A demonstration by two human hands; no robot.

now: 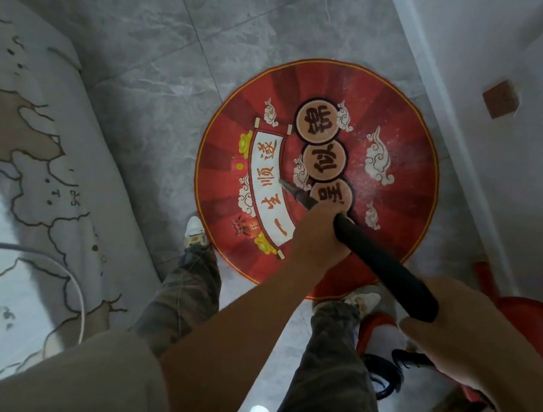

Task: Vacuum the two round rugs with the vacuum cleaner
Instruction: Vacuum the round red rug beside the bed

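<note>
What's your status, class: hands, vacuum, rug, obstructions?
Left hand, right hand both grip vacuum wand. Nozzle on red round rug. Shoes at rug's near edge.

Black vacuum wand [382,264] over red rug [407,147]

You see one round red rug [407,147]. Two hands, your left hand [317,239] and right hand [449,330], grip one black vacuum wand [386,264]. Two white shoes show: left shoe [196,230], right shoe [362,301].

Grey marble-tile floor [145,53], white wall [526,151], patterned bedspread [12,157].
</note>
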